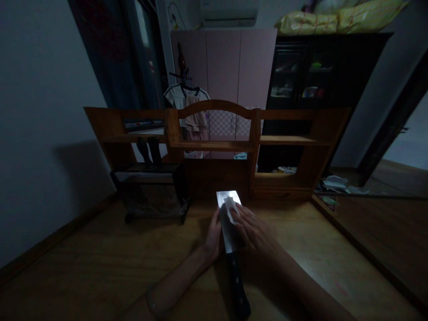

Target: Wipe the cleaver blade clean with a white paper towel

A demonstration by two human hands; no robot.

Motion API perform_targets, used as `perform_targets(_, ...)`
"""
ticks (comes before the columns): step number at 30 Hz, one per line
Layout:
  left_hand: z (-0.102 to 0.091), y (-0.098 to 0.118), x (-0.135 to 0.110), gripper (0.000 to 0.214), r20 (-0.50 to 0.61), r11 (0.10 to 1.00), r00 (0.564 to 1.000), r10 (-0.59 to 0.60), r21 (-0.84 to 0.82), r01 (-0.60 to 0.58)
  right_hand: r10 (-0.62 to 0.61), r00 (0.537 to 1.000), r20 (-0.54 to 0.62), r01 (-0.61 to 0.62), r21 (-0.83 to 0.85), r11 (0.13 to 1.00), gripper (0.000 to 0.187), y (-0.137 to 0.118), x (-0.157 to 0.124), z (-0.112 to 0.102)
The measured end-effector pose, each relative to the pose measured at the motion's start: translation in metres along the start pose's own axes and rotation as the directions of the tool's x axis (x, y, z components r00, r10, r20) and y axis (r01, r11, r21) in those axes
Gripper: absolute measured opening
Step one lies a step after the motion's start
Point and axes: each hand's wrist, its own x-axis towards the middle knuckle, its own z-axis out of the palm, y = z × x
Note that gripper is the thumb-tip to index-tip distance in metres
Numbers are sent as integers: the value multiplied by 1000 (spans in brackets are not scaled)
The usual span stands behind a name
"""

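Note:
A cleaver [230, 236] with a wide shiny blade and a black riveted handle lies over the wooden desk, its handle toward me. My left hand [213, 236] is at the blade's left edge, supporting it; its fingers are partly hidden behind the steel. On top of the blade, near its far end, my right hand [252, 225] presses a white tissue [231, 209] flat against the metal. The right fingers are close together over the tissue.
Back left on the desk [160, 258] stands a knife block [150, 191] with black handles sticking out. A wooden shelf rack [214, 145] runs along the far edge. Beyond it are a pink wardrobe [222, 67] and a dark cabinet [321, 67]. A wall [40, 116] borders the left side.

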Motion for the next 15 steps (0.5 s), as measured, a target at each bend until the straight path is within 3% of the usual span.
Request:
perform_targets(3, 0, 1, 1, 65, 109, 992, 988, -113, -46, 118, -54, 993, 109, 50, 41, 998, 48, -14, 3, 0)
perform_targets(5, 0, 2, 1, 70, 131, 991, 984, -120, -47, 127, -55, 990, 131, 48, 50, 998, 48, -16, 3, 1)
perform_targets(15, -5, -1, 1, 54, -3, 999, 1000, -12, 49, 13, 100, 995, 8, -100, -20, 995, 44, 18, -1, 5)
